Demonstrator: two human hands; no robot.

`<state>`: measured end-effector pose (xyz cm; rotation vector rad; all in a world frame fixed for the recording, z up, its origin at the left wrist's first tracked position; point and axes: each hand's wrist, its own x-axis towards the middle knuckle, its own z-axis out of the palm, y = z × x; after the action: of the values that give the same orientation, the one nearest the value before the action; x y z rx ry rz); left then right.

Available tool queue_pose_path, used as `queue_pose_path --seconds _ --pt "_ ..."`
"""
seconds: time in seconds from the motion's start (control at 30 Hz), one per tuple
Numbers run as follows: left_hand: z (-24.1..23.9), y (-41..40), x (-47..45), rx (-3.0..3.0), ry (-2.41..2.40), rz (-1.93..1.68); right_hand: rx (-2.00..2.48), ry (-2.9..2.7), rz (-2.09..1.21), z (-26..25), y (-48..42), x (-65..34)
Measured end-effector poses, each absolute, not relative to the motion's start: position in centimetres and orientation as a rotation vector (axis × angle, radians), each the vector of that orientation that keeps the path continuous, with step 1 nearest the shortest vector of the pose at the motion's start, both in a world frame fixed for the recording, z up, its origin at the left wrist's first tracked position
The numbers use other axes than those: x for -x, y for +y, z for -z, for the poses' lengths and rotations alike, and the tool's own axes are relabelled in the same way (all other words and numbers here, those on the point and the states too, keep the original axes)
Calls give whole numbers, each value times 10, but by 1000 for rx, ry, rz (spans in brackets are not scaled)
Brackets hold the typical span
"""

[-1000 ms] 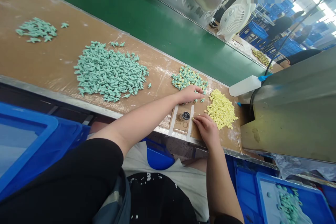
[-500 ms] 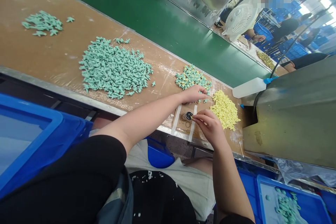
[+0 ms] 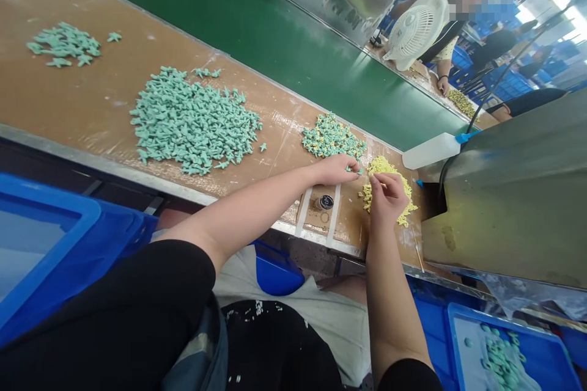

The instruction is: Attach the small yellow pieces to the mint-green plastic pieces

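Note:
My left hand point(image 3: 336, 170) is closed, its fingertips on a small green star-shaped piece point(image 3: 359, 171) just above the brown tabletop. My right hand point(image 3: 389, 195) is pinched, with what looks like a tiny yellow piece point(image 3: 371, 178) at its fingertips, a short gap from my left hand. Behind the right hand lies a heap of small yellow pieces point(image 3: 381, 165), partly hidden by it. A small round pot point(image 3: 326, 201) with dark contents stands between two white tape strips below my hands. Past my left hand is a pile of green pieces with yellow parts on them point(image 3: 332, 137).
A large pile of green pieces point(image 3: 195, 122) and a smaller one point(image 3: 66, 44) lie to the left. A green conveyor belt point(image 3: 257, 52) runs behind the table. A white bottle point(image 3: 431, 151) and a metal housing point(image 3: 504, 195) stand right. Across the belt are a fan point(image 3: 416, 30) and a person.
My right hand has moved from the pot up and right, in front of the yellow heap. My left hand has turned slightly, and the green piece now shows at its fingertips.

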<state>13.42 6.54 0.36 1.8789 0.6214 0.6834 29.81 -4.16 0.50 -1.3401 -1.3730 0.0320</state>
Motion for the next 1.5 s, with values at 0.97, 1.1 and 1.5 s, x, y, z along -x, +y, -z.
queue_pose_path --seconds 0.97,1.1,1.5 --pt "-17 47 -126 -2469 717 -428 1463 -1653 65 5 -44 -307" --pt "-13 49 -126 -2535 660 -459 1480 -1600 13 4 -46 -305" --pt "-12 45 -126 -2585 602 -672 1390 -1419 -397 9 -44 -299"
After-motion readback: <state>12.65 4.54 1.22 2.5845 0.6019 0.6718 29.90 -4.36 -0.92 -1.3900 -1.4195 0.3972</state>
